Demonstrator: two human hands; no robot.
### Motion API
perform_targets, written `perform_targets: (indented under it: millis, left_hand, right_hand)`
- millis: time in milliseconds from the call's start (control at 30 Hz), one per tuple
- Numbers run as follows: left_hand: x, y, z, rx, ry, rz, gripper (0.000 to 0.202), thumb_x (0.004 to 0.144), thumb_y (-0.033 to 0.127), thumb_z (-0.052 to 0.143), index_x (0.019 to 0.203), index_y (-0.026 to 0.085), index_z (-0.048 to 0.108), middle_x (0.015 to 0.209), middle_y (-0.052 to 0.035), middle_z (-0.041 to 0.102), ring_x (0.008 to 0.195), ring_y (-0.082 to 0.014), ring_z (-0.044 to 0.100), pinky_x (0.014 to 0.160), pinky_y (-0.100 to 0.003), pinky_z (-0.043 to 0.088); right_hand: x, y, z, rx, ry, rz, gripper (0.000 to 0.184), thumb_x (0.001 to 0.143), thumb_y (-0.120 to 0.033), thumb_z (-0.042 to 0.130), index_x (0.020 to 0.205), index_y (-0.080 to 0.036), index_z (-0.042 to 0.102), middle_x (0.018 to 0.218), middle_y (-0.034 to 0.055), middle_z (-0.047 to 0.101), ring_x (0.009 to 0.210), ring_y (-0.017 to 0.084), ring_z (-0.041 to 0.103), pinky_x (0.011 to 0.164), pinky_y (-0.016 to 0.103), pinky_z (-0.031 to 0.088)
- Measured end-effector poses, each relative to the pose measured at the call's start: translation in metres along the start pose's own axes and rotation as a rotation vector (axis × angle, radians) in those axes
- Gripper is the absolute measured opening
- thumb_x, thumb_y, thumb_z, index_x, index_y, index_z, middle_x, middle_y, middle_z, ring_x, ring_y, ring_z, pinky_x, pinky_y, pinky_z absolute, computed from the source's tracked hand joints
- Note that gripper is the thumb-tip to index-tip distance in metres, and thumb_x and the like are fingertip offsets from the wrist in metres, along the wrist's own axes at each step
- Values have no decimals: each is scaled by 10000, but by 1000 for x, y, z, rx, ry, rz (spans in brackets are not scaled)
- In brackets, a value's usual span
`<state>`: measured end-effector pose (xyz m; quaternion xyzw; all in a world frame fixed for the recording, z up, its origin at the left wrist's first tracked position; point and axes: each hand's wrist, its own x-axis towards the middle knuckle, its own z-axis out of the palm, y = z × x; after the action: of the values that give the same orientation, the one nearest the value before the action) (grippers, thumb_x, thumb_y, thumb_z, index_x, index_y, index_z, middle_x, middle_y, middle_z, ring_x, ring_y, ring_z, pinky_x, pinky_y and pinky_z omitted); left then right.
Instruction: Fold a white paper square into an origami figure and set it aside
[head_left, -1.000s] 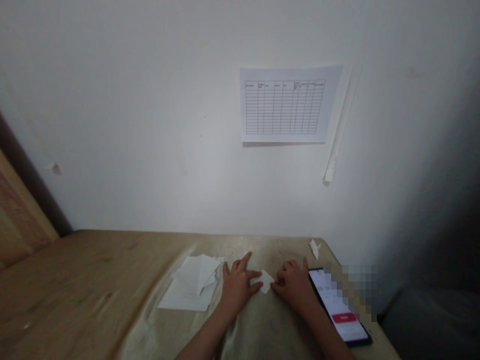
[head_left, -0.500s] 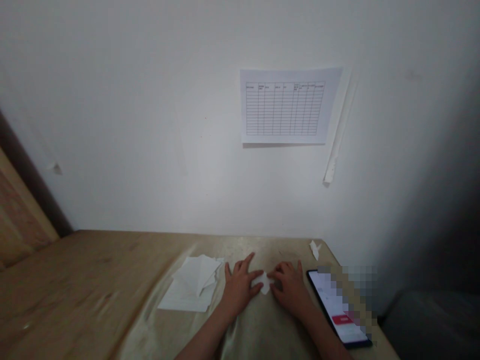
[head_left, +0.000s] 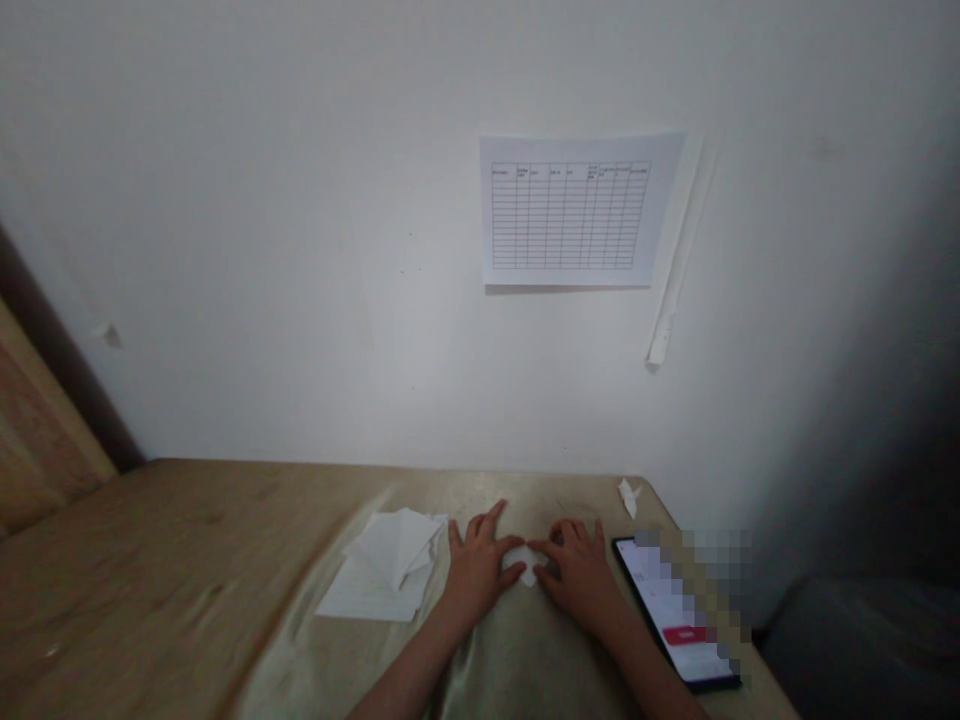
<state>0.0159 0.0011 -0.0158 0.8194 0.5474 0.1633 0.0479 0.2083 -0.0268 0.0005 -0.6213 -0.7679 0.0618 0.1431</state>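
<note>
A small folded white paper piece [head_left: 526,565] lies on the wooden table [head_left: 165,560] between my two hands. My left hand [head_left: 478,565] rests flat with fingers spread, its thumb and forefinger on the paper's left side. My right hand [head_left: 575,570] has its fingers curled and pressed on the paper's right edge, covering part of it. Both forearms reach in from the bottom of the view.
A stack of white paper sheets [head_left: 386,575] lies left of my left hand. A phone [head_left: 675,625] with a lit screen lies right of my right hand near the table's edge. A small folded paper shape [head_left: 628,496] sits by the wall. A printed table sheet [head_left: 574,210] hangs on the wall.
My right hand has slid left over the small paper piece, so less of it shows. My left hand has barely moved.
</note>
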Motion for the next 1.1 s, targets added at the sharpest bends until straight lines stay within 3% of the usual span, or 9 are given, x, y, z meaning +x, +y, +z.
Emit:
perform_targets:
  millis: [300, 500, 867, 1100]
  left_hand:
    - [-3, 2, -3, -25, 37, -16, 160, 812, 431, 738, 917, 312, 719, 1572, 36, 390, 1368, -332, 380, 1128, -749, 67]
    - [-7, 2, -10, -48, 31, -19, 146, 800, 419, 752, 834, 284, 705, 1533, 54, 450, 1338, -327, 410, 1116, -759, 69]
    - [-9, 2, -11, -43, 9, -21, 153, 812, 427, 727, 817, 276, 706, 1510, 51, 484, 1318, -331, 439, 1125, -751, 47]
    - [-9, 2, -3, -99, 42, -36, 148, 834, 380, 694, 934, 273, 672, 1462, -13, 533, 1313, -292, 473, 1147, -717, 83]
  right_hand:
    - [1, 0, -3, -5, 42, 10, 223, 868, -420, 632, 1057, -357, 733, 1155, 56, 621, 1216, 267, 489, 1176, 583, -41]
    - [1, 0, -8, -20, 54, 10, 203, 857, -451, 640, 902, -289, 753, 1113, 69, 639, 1185, 274, 505, 1173, 589, -28]
    - [1, 2, -1, -39, 71, 17, 196, 846, -450, 662, 829, -265, 728, 1084, 54, 641, 1179, 263, 507, 1173, 579, -40]
    - [3, 9, 9, 78, 117, 85, 229, 823, -433, 679, 947, -240, 681, 1101, 65, 632, 1172, 273, 515, 1176, 560, 25]
